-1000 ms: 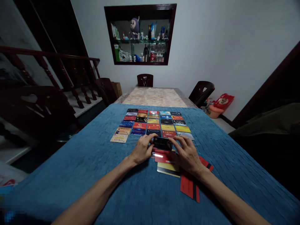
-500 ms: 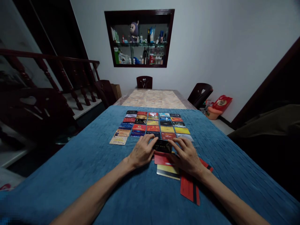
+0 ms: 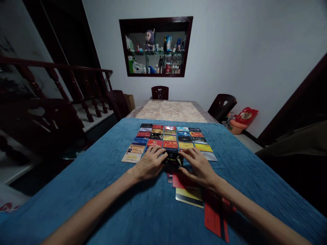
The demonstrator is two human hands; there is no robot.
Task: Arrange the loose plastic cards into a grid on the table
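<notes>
My left hand (image 3: 151,161) and my right hand (image 3: 197,166) grip opposite ends of a black card (image 3: 173,159) with gold marks, which is tilted up between them. Thumbs and fingertips pinch its edges. Just beyond, several printed plastic cards lie in overlapping columns, among them a red card (image 3: 170,144) and a cream card (image 3: 131,157) at the near left. Under and in front of my right hand are loose cards: a red one (image 3: 182,182), a yellow one with a dark stripe (image 3: 189,196) and another red striped one (image 3: 214,219). My right hand and forearm partly cover them.
A blue cloth (image 3: 102,190) covers the near part of the table, with a patterned tabletop (image 3: 176,111) beyond. Dark chairs (image 3: 221,107) stand around it. A wall cabinet (image 3: 156,46) holds bottles and a plush toy. Stair railings (image 3: 84,98) run along the left.
Both hands, still pinching the black card, have shifted slightly left relative to the laid-out cards. The camera view has tilted, so the room sits a little lower and further right.
</notes>
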